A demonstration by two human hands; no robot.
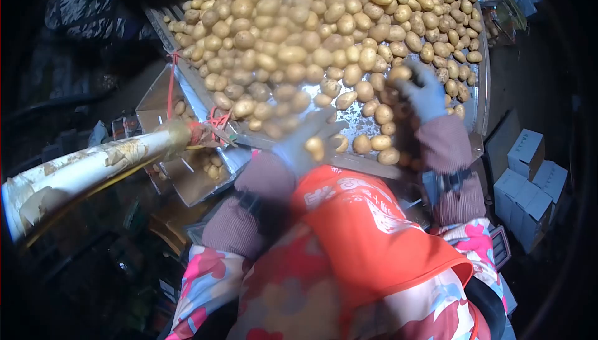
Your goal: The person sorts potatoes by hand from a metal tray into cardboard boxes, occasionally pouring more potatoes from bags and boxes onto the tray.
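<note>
Both my hands wear grey gloves. My right hand (pixel 426 93) is closed around a potato (pixel 399 75) over the right front part of a metal-topped sorting table (pixel 356 119). Lower and to the left, my left hand (pixel 300 142) is near the table's front edge, its fingers curled about another potato (pixel 314 148); its outline is slightly blurred. Between the hands lie several loose potatoes (pixel 384 114) on the scuffed metal surface. Beyond them a large heap of potatoes (pixel 349 22) covers the back of the table, partly smeared by a blur in the middle.
Cardboard boxes (pixel 205 181) with potatoes inside stand at the table's left side. A tape-wrapped white pole (pixel 93 162) juts in from the left, with red string (pixel 215 119) tied near its end. White cartons (pixel 529 184) are stacked at the right. A red apron (pixel 380 234) covers my front.
</note>
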